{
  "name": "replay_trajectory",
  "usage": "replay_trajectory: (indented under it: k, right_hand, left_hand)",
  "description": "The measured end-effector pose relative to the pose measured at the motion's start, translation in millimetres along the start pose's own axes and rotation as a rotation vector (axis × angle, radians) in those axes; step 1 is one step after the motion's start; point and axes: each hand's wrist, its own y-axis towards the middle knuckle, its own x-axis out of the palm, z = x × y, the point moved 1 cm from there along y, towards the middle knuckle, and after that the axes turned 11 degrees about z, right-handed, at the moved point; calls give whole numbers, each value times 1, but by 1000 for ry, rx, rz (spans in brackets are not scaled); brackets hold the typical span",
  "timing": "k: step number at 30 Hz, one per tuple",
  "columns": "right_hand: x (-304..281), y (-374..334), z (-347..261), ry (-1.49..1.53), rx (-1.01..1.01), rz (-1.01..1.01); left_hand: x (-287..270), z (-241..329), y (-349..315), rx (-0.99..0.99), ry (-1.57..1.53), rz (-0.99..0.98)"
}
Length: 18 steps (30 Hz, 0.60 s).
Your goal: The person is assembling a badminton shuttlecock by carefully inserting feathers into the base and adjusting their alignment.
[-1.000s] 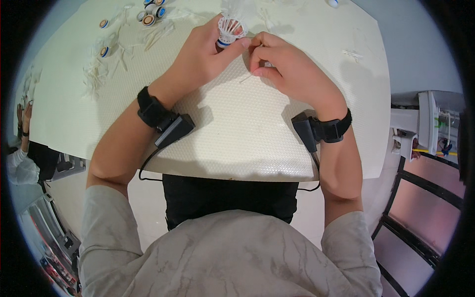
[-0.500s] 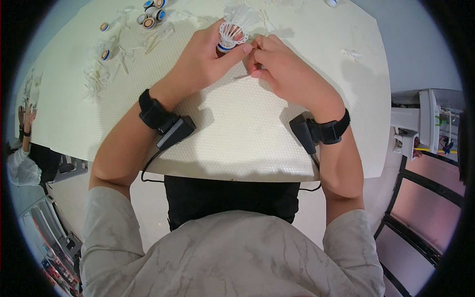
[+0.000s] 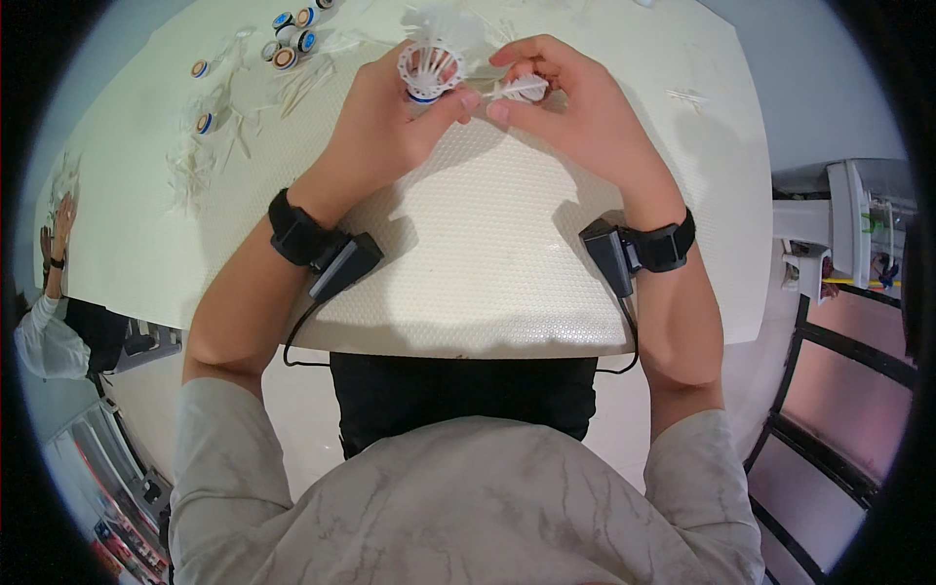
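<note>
My left hand [image 3: 382, 115] is wrapped round a white shuttlecock [image 3: 431, 70] with a blue-and-white band at its base. The skirt's open ring faces up toward me, and some white feathers stick out past its far side. Just to its right, my right hand [image 3: 585, 102] pinches a loose white feather [image 3: 527, 88] between thumb and curled fingers. The feather's thin end points left, toward my left thumb and the shuttlecock; whether it touches them I cannot tell. My right index finger stretches out above the feather.
Several shuttlecock bases [image 3: 285, 58] with coloured ends lie at the far left of the white textured table [image 3: 468, 244]. White feather pieces [image 3: 195, 156] are scattered near them. A small bundle of white stems [image 3: 687, 97] lies at right. Another person's hand [image 3: 64, 226] rests at the table's left edge.
My right hand has opened out and turned, so the feather in it now shows. My left hand and the shuttlecock have shifted slightly left, and the whole view has moved a little.
</note>
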Motion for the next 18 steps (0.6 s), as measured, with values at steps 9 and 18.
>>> replay_trajectory:
  k: [9, 18]
  right_hand:
    - [10, -1, 11, 431, 181, 141]
    - [1, 2, 9, 304, 210, 199]
  left_hand:
    - [0, 5, 1, 46, -146, 114]
    - [3, 2, 1, 50, -174, 149]
